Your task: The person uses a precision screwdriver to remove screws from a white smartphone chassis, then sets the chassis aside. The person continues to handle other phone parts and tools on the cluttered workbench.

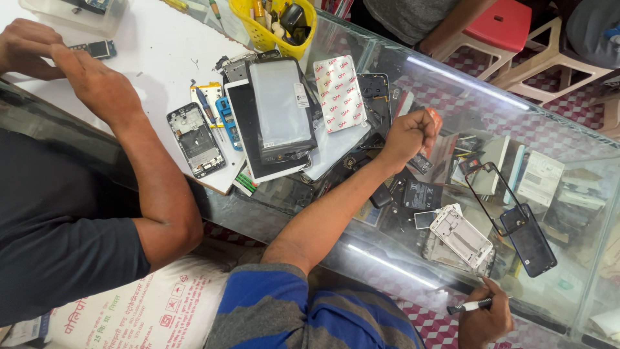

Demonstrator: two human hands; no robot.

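Glass-topped display desk [465, 97] is buried in phone parts. Left hand [410, 134] sits over the pile, grip clenched on a small orange piece [435, 120], while the right hand [485, 320] at the near edge is grasping a black-and-white pen-shaped tool [470, 306]. I'd keep that fist lifted so it doesn't drag across the loose black phone screens [281, 110].

The table [491, 110] is clear glass, glossy, with bright streaks of reflected light. At its eleven o'clock lies a matt white board [155, 52]. On it rests a phone screen [281, 106] wrapped in shiny plastic film, beside a smooth paper-like packet [339, 90]. A yellow plastic basket [258, 29] sits at twelve o'clock. The white phone frame [460, 236] looks like matt plastic; the black back cover [531, 240] is glossy.
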